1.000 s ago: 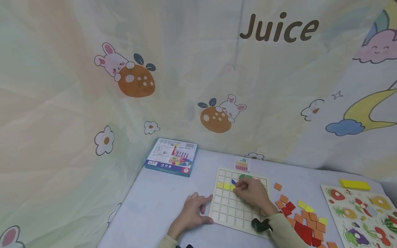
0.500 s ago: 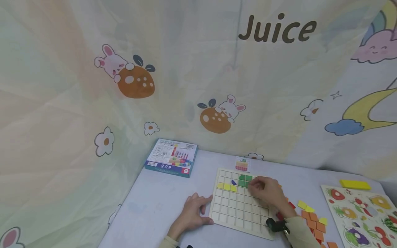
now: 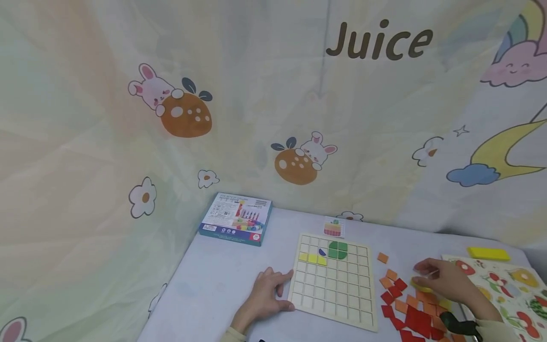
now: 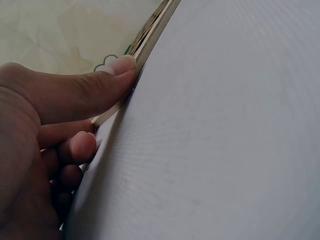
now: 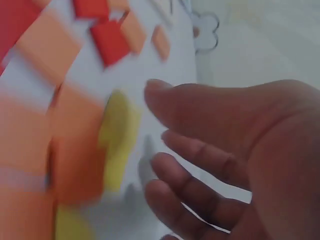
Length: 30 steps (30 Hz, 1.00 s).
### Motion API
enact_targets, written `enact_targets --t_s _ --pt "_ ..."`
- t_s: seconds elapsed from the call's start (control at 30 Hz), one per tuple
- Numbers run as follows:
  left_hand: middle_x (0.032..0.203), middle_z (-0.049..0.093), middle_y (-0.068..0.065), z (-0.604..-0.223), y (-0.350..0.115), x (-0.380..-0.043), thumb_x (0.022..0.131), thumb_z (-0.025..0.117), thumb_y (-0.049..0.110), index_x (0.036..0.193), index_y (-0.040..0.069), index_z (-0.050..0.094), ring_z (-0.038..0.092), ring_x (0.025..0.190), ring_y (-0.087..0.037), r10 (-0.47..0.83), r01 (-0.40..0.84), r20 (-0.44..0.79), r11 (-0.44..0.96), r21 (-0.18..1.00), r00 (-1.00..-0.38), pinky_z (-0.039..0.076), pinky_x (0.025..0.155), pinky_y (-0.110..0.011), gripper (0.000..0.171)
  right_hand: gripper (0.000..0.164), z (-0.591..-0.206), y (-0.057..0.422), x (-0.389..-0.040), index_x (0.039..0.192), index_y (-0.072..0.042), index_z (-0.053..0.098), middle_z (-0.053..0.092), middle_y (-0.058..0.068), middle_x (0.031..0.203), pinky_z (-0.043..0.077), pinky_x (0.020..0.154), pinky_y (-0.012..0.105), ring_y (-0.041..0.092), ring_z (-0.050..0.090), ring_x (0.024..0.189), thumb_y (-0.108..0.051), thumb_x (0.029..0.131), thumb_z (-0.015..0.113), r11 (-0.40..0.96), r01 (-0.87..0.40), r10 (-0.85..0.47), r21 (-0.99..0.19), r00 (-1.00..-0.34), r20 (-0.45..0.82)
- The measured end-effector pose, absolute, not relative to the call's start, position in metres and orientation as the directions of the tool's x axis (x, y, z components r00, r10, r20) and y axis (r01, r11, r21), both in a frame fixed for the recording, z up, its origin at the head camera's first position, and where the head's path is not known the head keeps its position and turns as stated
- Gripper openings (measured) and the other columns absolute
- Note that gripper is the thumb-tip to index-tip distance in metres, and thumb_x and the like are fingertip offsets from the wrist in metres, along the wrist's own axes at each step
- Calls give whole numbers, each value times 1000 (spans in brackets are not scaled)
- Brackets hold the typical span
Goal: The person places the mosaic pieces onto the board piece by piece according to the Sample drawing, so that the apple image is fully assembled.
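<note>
My left hand [image 3: 266, 292] rests at the left side of a pale wooden grid board [image 3: 333, 297], its thumb and index fingertips against the edge. On the board, several green tiles [image 3: 337, 250] form a rounded shape, beside a small blue piece [image 3: 322, 252] and a row of yellow tiles [image 3: 313, 259]. Over at the loose tiles, my right hand [image 3: 448, 281] hovers with nothing between thumb and fingers. Nearest to it in the right wrist view is a blurred yellow tile [image 5: 122, 135], next to orange tiles [image 5: 77, 145].
A picture card [image 3: 334, 227] of a cake lies behind the board. Red tiles [image 3: 418, 321] are scattered at its right. Further right are a fruit-picture board [image 3: 519, 289] and a yellow block [image 3: 489, 254]. A flat box [image 3: 237, 218] stands back left, before the printed curtain.
My right hand has left the green tiles on the board and moved right to the loose yellow tiles. The green shape now shows whole. My left hand stays at the board's edge.
</note>
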<state>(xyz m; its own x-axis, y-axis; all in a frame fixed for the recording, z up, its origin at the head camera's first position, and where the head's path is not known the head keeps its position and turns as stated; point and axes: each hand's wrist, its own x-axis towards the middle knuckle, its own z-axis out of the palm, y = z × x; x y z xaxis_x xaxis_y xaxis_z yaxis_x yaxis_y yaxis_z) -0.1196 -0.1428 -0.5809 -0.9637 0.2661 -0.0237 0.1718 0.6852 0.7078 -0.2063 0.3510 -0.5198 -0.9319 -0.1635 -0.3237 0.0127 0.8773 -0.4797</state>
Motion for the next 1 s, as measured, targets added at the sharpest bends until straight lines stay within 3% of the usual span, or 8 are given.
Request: enact_targets --t_s 0.2,0.47,0.83,1.0 --pt "73 51 14 -582 -145 -119 68 98 37 148 22 63 38 79 -2 257 160 -31 686 710 -966 31 79 -26 89 58 -530 369 -199 114 0 72 71 3 98 59 78 45 20 65 92 -45 82 89 883 96 -119 -459 -901 -417" --pt "73 50 13 -580 -143 -119 68 98 36 148 21 63 37 79 -3 258 157 -32 679 718 -966 30 78 -26 89 35 -536 368 -193 107 0 71 69 -1 83 53 69 36 16 60 76 -29 91 82 878 146 -77 -455 -896 -437" --pt "73 51 13 -579 -142 -119 67 98 35 148 20 64 37 79 -3 258 150 -40 676 721 -965 30 77 -26 89 48 -538 364 -190 107 -1 69 69 0 90 52 71 35 17 59 83 -44 89 83 873 127 -98 -470 -899 -426" --pt "73 51 13 -579 -142 -119 67 98 35 148 21 64 38 79 -3 257 151 -36 670 726 -966 30 78 -26 89 47 -538 360 -191 106 -3 67 68 0 90 52 70 35 17 59 83 -44 89 84 872 124 -103 -474 -900 -424"
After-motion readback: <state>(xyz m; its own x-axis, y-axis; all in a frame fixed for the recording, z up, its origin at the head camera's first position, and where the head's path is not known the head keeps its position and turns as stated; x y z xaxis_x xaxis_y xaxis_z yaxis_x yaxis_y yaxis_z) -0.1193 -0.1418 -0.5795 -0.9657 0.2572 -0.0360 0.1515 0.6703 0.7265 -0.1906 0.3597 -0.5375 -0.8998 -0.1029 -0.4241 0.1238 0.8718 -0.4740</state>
